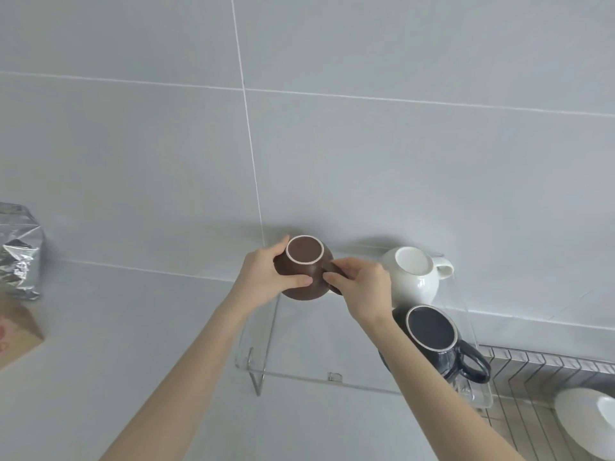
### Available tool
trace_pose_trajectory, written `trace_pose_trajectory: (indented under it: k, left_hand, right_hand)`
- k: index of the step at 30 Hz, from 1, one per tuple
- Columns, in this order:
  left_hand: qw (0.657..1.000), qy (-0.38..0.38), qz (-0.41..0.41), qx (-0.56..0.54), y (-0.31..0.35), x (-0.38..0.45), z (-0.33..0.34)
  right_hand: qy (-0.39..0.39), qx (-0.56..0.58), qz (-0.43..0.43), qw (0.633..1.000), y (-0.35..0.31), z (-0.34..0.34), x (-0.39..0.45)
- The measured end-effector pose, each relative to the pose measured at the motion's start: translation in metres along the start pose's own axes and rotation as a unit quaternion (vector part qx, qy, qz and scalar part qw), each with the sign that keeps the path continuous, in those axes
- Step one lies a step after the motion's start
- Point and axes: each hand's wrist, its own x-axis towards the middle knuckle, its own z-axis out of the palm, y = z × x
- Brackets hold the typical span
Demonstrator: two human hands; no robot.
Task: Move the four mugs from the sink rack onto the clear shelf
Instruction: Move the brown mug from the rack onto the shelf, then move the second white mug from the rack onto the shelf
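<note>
A brown mug [304,261], upside down with its pale foot ring up, is at the back left of the clear shelf [299,371]. My left hand [266,277] wraps its left side and my right hand [359,287] grips its right side at the handle. A white mug [414,277] stands upside down at the shelf's back right. In front of it a dark blue mug [432,341] also rests upside down on the shelf, handle pointing right. I cannot tell whether the brown mug touches the shelf.
The wire sink rack [539,377] lies at the lower right with a white bowl-like dish [589,424] on it. A silver foil bag [20,251] and a brown paper package [16,331] stand at the left. Grey tiled wall rises behind.
</note>
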Motion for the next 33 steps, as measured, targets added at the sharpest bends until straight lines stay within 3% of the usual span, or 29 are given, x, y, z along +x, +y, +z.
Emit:
trace_pose_trajectory:
  k: [12, 15, 18, 23, 28, 30, 33]
  left_hand:
    - [1.0, 0.021, -0.016, 0.01, -0.005, 0.0, 0.003]
    - [0.999, 0.035, -0.014, 0.039, 0.005, -0.006, 0.006]
    - [0.991, 0.088, 0.027, 0.094, 0.025, -0.017, 0.017]
    - [0.978, 0.126, 0.159, 0.056, 0.093, -0.059, 0.064]
    - [0.98, -0.004, 0.175, -0.092, 0.149, -0.104, 0.157]
    - [0.978, -0.093, 0.165, -0.091, 0.166, -0.124, 0.226]
    - [0.972, -0.176, 0.124, -0.096, 0.154, -0.131, 0.277]
  right_hand:
    - [-0.003, 0.015, 0.012, 1.0, -0.001, 0.008, 0.005]
    - [-0.037, 0.018, 0.006, 0.999, -0.008, 0.002, 0.001]
    - [-0.07, -0.013, -0.013, 0.997, -0.017, -0.02, -0.004]
    - [0.002, 0.086, -0.079, 0.993, -0.015, -0.114, -0.03]
    - [0.058, 0.103, -0.013, 0.993, 0.05, -0.229, -0.063]
    - [0.096, 0.08, 0.048, 0.991, 0.103, -0.285, -0.085]
    - [0.104, 0.045, 0.112, 0.987, 0.16, -0.311, -0.1]
